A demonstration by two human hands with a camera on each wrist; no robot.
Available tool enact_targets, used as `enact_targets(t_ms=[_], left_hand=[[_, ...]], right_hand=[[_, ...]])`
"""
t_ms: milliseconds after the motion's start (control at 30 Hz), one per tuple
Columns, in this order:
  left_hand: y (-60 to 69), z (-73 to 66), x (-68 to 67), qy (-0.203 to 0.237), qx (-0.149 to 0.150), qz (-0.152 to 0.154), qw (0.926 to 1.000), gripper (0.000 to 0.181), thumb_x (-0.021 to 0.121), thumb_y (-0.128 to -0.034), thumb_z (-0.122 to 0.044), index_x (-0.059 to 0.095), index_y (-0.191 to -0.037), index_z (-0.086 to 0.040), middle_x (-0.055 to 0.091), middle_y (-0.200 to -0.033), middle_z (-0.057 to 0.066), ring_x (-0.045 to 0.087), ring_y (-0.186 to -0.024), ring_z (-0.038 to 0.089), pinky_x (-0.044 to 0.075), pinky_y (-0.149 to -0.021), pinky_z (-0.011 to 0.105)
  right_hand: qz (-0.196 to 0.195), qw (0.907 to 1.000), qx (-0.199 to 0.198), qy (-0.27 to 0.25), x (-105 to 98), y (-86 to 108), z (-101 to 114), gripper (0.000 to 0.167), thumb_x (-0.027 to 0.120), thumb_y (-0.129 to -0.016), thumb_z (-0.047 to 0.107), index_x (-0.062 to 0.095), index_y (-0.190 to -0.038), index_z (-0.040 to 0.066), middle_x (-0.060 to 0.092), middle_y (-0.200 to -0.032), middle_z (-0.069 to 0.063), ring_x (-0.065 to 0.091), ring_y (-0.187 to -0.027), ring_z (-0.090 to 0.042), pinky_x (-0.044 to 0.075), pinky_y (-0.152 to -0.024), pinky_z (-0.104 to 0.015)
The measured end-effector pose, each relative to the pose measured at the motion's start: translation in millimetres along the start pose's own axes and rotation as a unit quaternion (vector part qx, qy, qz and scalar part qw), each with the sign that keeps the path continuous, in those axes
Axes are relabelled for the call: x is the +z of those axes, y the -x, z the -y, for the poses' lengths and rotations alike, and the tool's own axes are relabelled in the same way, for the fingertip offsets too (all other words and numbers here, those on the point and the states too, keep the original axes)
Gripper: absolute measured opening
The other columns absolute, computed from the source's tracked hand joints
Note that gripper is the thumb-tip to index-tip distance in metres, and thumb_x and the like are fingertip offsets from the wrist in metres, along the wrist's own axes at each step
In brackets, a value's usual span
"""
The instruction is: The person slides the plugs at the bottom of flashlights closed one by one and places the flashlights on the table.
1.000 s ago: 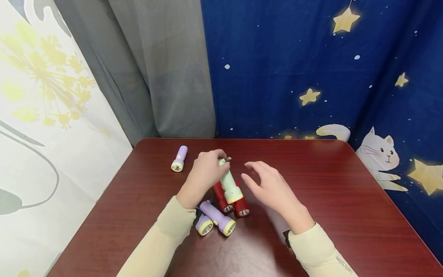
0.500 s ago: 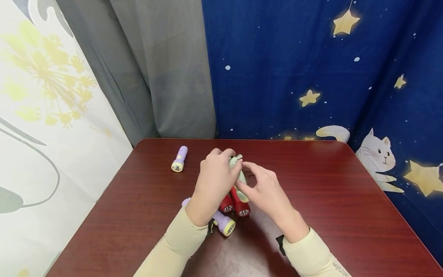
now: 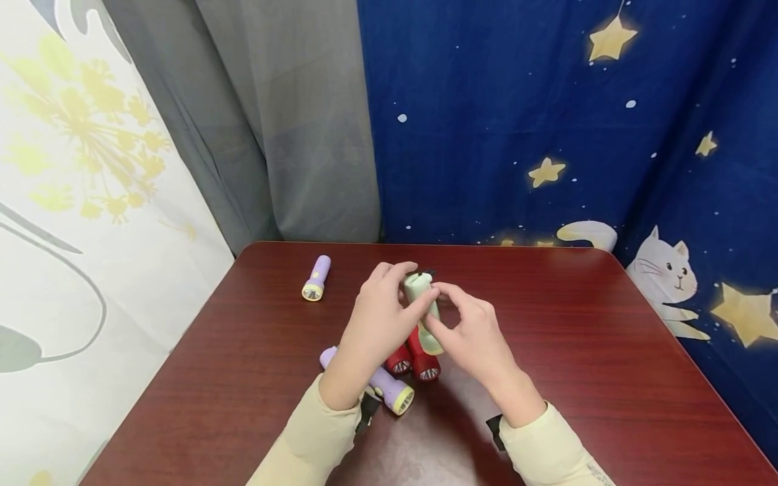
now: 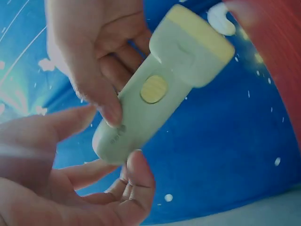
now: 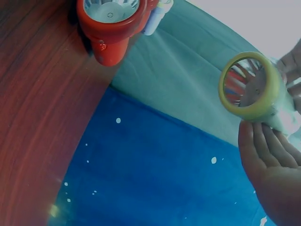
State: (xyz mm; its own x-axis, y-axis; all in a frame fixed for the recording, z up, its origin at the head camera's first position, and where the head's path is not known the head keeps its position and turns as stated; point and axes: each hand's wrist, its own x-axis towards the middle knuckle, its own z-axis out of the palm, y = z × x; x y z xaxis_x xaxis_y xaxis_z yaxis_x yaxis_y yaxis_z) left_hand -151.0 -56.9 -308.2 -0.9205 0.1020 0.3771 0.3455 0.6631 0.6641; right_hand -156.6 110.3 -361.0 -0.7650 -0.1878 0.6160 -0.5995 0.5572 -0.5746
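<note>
Both hands hold a light green flashlight (image 3: 417,283) above the table. In the left wrist view its yellow button (image 4: 154,89) and wide yellow-edged head show. My left hand (image 3: 377,317) has its thumb and fingers about the tail end, where a small dark piece sticks out. My right hand (image 3: 473,334) pinches the body between thumb and fingers; its thumb (image 4: 112,110) lies on the flat side. From the right wrist, the lamp face (image 5: 244,84) with its yellow ring is visible.
Under the hands lie two red flashlights (image 3: 427,364), partly covered. A purple flashlight (image 3: 392,390) sits near my left wrist, which hides part of it. Another purple flashlight (image 3: 316,278) lies at the far left of the brown table (image 3: 577,337). Curtains (image 3: 486,121) hang behind.
The right hand has come in from the right and taken hold of the green flashlight. My left hand has moved it rightward, covering more of the near purple flashlights.
</note>
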Motion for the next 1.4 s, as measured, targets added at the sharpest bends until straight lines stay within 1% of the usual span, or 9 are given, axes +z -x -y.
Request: enact_targets(t_ms=[67,167,333,467,633,733,833,1067,1400], left_hand=[[0.7,3.2,-1.6,0.060,-0.020,0.016,0.9979,0.054,0.082,-0.0939,-0.028,0.066,-0.140,-0.006,0.071,-0.110,0.010,0.068,-0.089,0.019,0.060,-0.078,0.032],[2.2,9.8,-0.7,0.133,-0.051,0.035,0.9892,0.053,0.082,-0.0937,-0.027,0.065,-0.141,-0.009,0.077,-0.115,0.008,0.075,-0.098,0.019,0.063,-0.086,0.035],[5.9,19.0,4.3,0.183,-0.070,0.041,0.9798,0.041,0.082,-0.0937,-0.031,0.073,-0.130,-0.016,0.080,-0.115,0.003,0.077,-0.104,0.017,0.063,-0.095,0.039],[7.6,20.7,7.8,0.190,-0.075,0.017,0.9787,0.038,0.085,-0.0911,-0.030,0.076,-0.125,-0.016,0.080,-0.111,0.002,0.076,-0.104,0.016,0.064,-0.095,0.038],[8.2,19.2,9.9,0.181,-0.077,-0.014,0.9804,0.038,0.088,-0.0886,-0.030,0.076,-0.120,-0.012,0.081,-0.109,0.005,0.075,-0.102,0.017,0.065,-0.092,0.039],[8.3,18.8,11.0,0.177,-0.081,-0.022,0.9806,0.037,0.089,-0.0873,-0.030,0.077,-0.117,-0.013,0.080,-0.107,0.004,0.075,-0.098,0.017,0.065,-0.090,0.038],[8.4,19.0,12.6,0.177,-0.087,-0.023,0.9801,0.035,0.090,-0.0859,-0.029,0.076,-0.115,-0.015,0.080,-0.105,0.001,0.074,-0.094,0.014,0.064,-0.086,0.035],[10.2,17.2,15.0,0.166,-0.071,-0.015,0.9834,0.033,0.091,-0.0841,-0.027,0.074,-0.110,-0.015,0.079,-0.102,0.001,0.074,-0.085,0.013,0.062,-0.074,0.031],[11.1,17.0,17.9,0.155,-0.065,-0.018,0.9856,0.031,0.091,-0.0827,-0.025,0.073,-0.107,-0.016,0.078,-0.099,0.000,0.072,-0.084,0.012,0.061,-0.075,0.032]], right_hand=[[0.009,0.9990,0.027,-0.035,-2.3,-1.0,-0.9,0.035,0.083,-0.090,0.009,0.073,-0.124,0.006,0.082,-0.107,-0.008,0.078,-0.098,-0.022,0.065,-0.088,-0.043],[0.028,0.9922,0.060,-0.105,-5.2,-2.7,-1.9,0.036,0.081,-0.092,0.005,0.071,-0.128,0.004,0.079,-0.116,-0.011,0.078,-0.104,-0.025,0.065,-0.092,-0.041],[0.047,0.9817,0.076,-0.168,-5.3,-2.3,-2.4,0.039,0.078,-0.093,-0.001,0.068,-0.131,0.001,0.073,-0.126,-0.013,0.077,-0.110,-0.028,0.063,-0.097,-0.035],[0.049,0.9854,0.066,-0.149,-5.2,-1.9,-1.7,0.043,0.078,-0.093,0.002,0.067,-0.135,0.003,0.076,-0.127,-0.014,0.077,-0.113,-0.028,0.062,-0.098,-0.039],[0.056,0.9873,0.063,-0.135,-8.2,-3.8,-1.0,0.067,0.081,-0.092,0.005,0.053,-0.153,0.014,0.078,-0.128,-0.012,0.078,-0.115,-0.028,0.061,-0.100,-0.045],[0.064,0.9887,0.058,-0.123,-9.2,-4.4,-0.5,0.078,0.082,-0.091,0.005,0.046,-0.159,0.022,0.078,-0.128,-0.009,0.078,-0.114,-0.024,0.062,-0.099,-0.044],[0.070,0.9926,0.041,-0.091,-8.9,-4.9,-0.5,0.080,0.083,-0.091,0.007,0.046,-0.159,0.026,0.077,-0.126,-0.004,0.077,-0.111,-0.017,0.062,-0.099,-0.040],[0.057,0.9974,-0.013,-0.042,-7.8,-2.8,-1.5,0.074,0.085,-0.088,0.006,0.054,-0.153,0.020,0.076,-0.124,-0.003,0.076,-0.104,-0.016,0.064,-0.092,-0.039],[0.031,0.9976,-0.061,-0.013,-6.2,0.1,-2.7,0.067,0.086,-0.085,0.003,0.060,-0.146,0.014,0.076,-0.125,-0.008,0.076,-0.102,-0.018,0.065,-0.090,-0.041]])
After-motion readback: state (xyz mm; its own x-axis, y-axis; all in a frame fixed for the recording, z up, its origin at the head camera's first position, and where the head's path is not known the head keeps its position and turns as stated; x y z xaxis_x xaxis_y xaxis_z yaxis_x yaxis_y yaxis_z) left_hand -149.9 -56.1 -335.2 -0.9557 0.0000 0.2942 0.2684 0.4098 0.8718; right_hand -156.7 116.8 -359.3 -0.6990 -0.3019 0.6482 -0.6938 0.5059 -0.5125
